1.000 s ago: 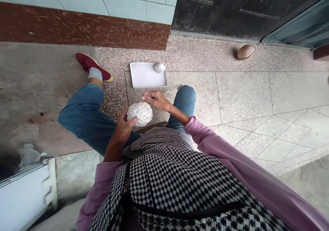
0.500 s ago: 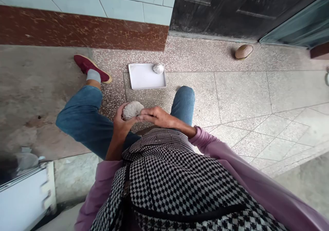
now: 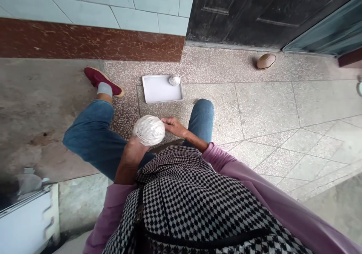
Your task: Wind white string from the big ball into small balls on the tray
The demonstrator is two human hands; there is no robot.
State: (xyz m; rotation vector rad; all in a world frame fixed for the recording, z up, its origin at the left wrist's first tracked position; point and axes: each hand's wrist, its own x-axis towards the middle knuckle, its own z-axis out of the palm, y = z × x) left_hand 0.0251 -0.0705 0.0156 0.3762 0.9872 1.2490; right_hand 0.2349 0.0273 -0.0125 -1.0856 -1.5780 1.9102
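Note:
My left hand (image 3: 132, 156) is shut around the underside of a large ball of white yarn (image 3: 149, 130), lifting it above my lap. My right hand (image 3: 173, 126) sits just to the ball's right, its fingertips at or touching the edge. I cannot make out any strand in those fingers. A smaller white yarn ball (image 3: 174, 80) lies in a corner of a white rectangular tray (image 3: 158, 91) on the floor beyond my knees. No thread between the balls can be seen.
My blue-jeaned knee (image 3: 202, 116) rises right of the hands, and my foot in a red shoe (image 3: 103, 81) rests left of the tray. A dark door (image 3: 243, 14) stands ahead, with a tan oval object (image 3: 266, 61) by its sill. A white cabinet (image 3: 28, 220) stands at lower left.
The yarn ball now shows in full above my left hand instead of sitting between both hands. My right hand has drawn back to the ball's right side.

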